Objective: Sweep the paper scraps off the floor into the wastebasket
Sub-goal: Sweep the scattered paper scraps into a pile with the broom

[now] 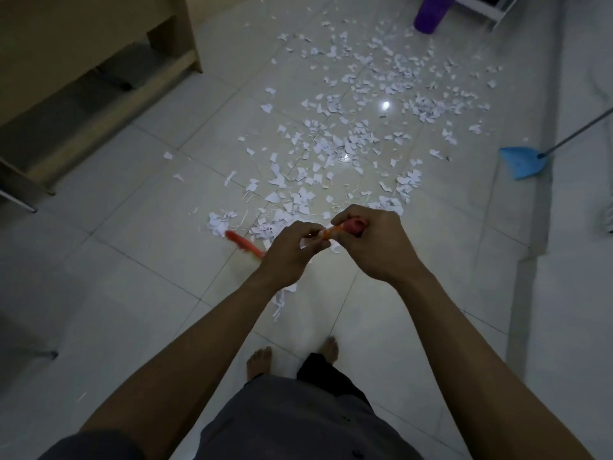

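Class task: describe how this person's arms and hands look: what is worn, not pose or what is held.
Both forearms are bare, with no gloves on the left hand or the right hand. No watch, bracelet or ring shows. A dark sleeve covers the left upper arm; the right arm shows no sleeve.

The person wears a grey short-sleeved shirt [292, 426], dark trousers [315, 366], with 2 bare feet [259, 361].

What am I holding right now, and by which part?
A broom, by the top of its handle. Your right hand grips the red end; your left hand grips the handle just below it.
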